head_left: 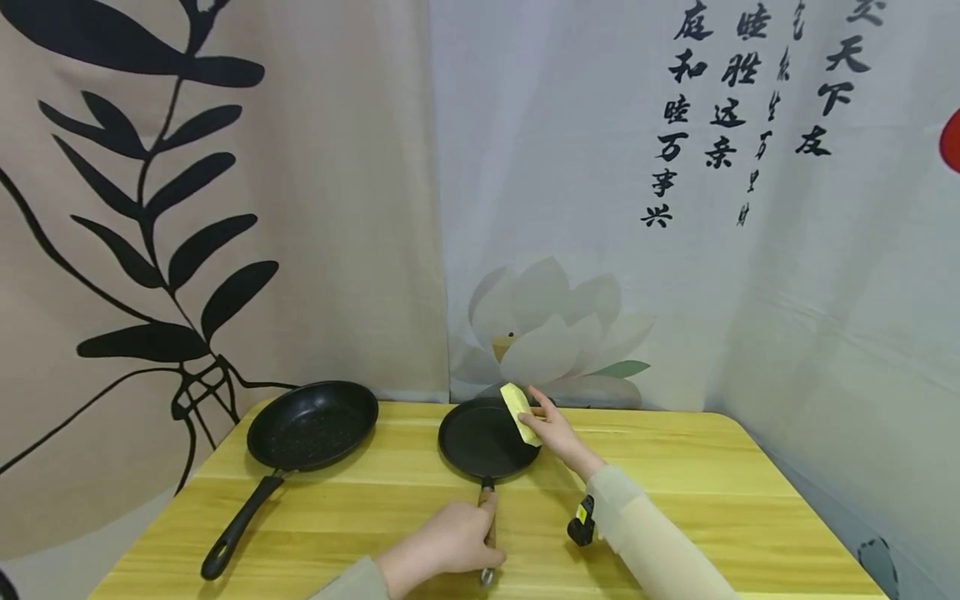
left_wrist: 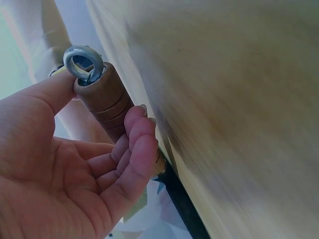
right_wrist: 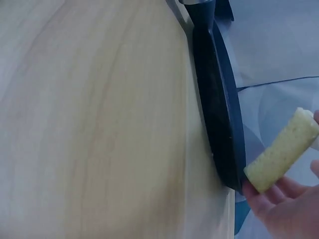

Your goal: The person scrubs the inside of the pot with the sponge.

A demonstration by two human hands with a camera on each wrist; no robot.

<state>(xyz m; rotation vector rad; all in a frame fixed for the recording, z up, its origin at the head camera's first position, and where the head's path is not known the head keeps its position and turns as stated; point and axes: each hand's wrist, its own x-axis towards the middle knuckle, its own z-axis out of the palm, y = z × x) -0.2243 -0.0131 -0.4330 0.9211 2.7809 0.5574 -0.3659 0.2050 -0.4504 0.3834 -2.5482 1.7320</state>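
Note:
A flat black pan (head_left: 480, 442) lies near the table's back edge in the head view. My left hand (head_left: 453, 537) grips its brown wooden handle (left_wrist: 107, 99); the fingers curl round the grooved wood, and a metal ring (left_wrist: 74, 50) sticks out at the end. Between the fingers and thumb of my right hand (head_left: 558, 432) is a pale yellow sponge (head_left: 519, 410). It is held tilted at the pan's right rim. In the right wrist view the lower end of the sponge is close against the pan's rim; I cannot tell how firmly it touches.
A larger black frying pan (head_left: 311, 429) stands at the table's left, its black handle (head_left: 240, 529) pointing toward the front left. Beside the right sleeve is a small black device (head_left: 581, 523). A printed curtain (head_left: 360, 208) hangs right behind the wooden table (head_left: 675, 467).

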